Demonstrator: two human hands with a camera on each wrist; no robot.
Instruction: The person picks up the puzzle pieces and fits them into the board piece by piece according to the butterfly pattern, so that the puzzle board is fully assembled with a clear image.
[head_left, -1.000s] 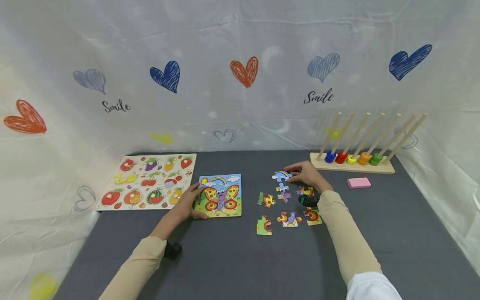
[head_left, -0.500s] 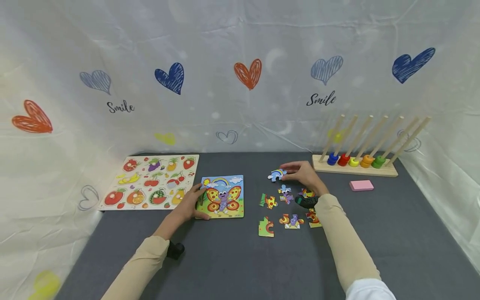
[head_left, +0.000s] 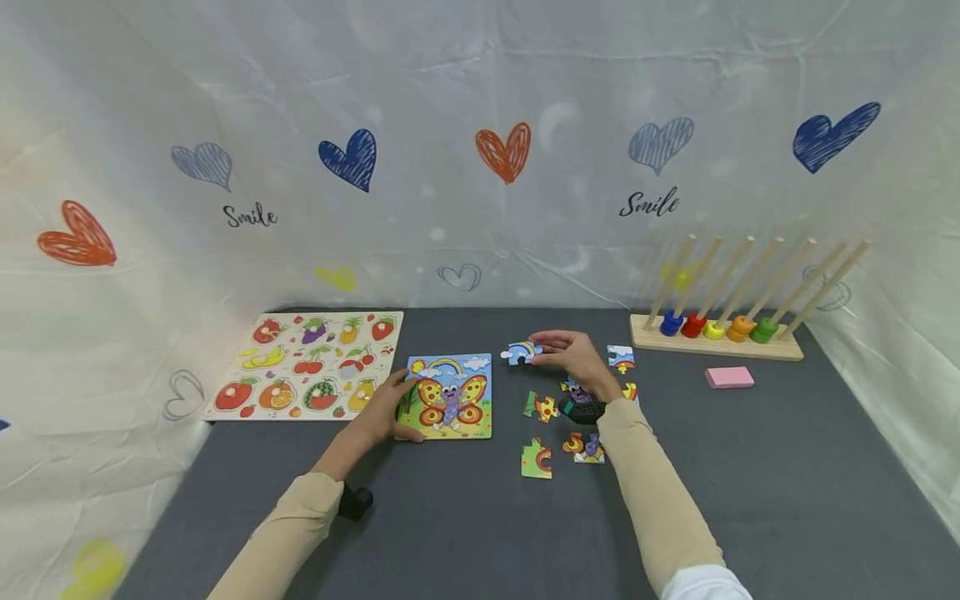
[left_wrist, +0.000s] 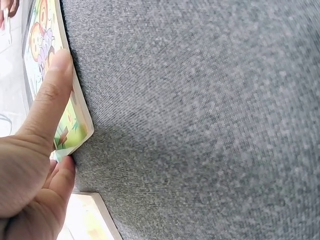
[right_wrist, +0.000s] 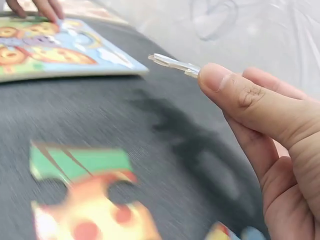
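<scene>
My left hand (head_left: pixel 378 412) holds the square butterfly puzzle board (head_left: pixel 471 423) at its left side, the board lying on the table. In the left wrist view, the thumb (left_wrist: pixel 51 97) lies along one edge and the fingers (left_wrist: pixel 61 182) are at the adjoining side. Between thumb and fingers, my right hand (head_left: pixel 573 357) pinches a blue rainbow puzzle piece (head_left: pixel 516 353). The right wrist view shows this piece (right_wrist: pixel 172 63) edge-on above the table, apart from the board. Beneath and around my right arm lie several loose puzzle pieces, including a green-and-yellow one (head_left: pixel 542 406); the arm partly covers some.
A fruit puzzle board (head_left: pixel 307 367) lies at the back left. A wooden peg stacker (head_left: pixel 716 337) with coloured rings stands at the back right, a pink block (head_left: pixel 729 377) in front of it. A printed curtain (head_left: pixel 420 217) hangs behind the grey table (head_left: pixel 480 533).
My right hand has carried the rainbow piece left toward the butterfly board, uncovering a blue-and-white piece on the right. The left hand keeps its place on the board; the head view has shifted slightly.
</scene>
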